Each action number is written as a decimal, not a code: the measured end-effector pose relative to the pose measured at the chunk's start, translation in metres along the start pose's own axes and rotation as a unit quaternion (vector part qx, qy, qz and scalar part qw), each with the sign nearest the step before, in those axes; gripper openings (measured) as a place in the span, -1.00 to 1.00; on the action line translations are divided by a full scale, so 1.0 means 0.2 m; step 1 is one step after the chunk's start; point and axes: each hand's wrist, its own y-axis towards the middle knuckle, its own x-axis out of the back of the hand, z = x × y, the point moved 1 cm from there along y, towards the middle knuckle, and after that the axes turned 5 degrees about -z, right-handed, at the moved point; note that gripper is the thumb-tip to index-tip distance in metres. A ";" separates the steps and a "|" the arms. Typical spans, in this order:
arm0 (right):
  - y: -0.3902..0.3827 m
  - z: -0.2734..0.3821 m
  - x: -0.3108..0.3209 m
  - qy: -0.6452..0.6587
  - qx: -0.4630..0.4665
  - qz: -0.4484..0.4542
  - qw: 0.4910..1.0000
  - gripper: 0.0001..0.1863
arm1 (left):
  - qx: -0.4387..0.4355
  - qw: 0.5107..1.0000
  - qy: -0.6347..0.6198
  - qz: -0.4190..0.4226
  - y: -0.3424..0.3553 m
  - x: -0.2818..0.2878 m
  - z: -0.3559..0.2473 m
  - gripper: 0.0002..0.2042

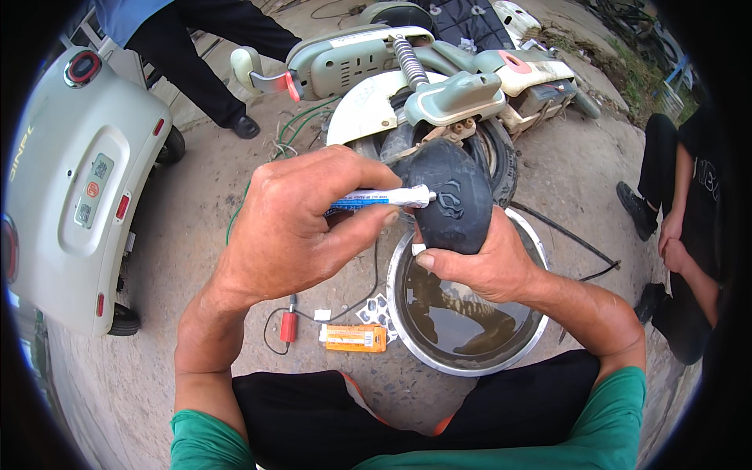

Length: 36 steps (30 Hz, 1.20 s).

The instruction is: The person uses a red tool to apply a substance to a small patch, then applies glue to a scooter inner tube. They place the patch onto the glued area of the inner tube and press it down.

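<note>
My left hand (294,223) is closed around a white and blue glue tube (376,198). Its nozzle points right, at the surface of a black rubber inner tube (468,223). Wet-looking loops of glue (450,197) lie on the rubber by the nozzle. My right hand (497,262) grips the inner tube from the right and below, thumb in front and the other fingers hidden behind it. By that thumb tip is a small white piece (418,249), which I cannot make out. The inner tube is held above a metal basin (397,317) of murky water.
An orange box (352,338), a patch sheet (377,312) and a red-handled tool (288,327) lie left of the basin. A scooter (454,98) lies on its side ahead. A small pale car (90,188) stands left. One person (211,55) stands behind; another (681,211) crouches right.
</note>
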 end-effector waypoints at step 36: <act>0.02 0.02 -0.01 0.042 0.019 -0.030 0.998 -0.53 | 0.038 0.989 -0.125 0.064 -0.03 0.02 -0.02 -0.80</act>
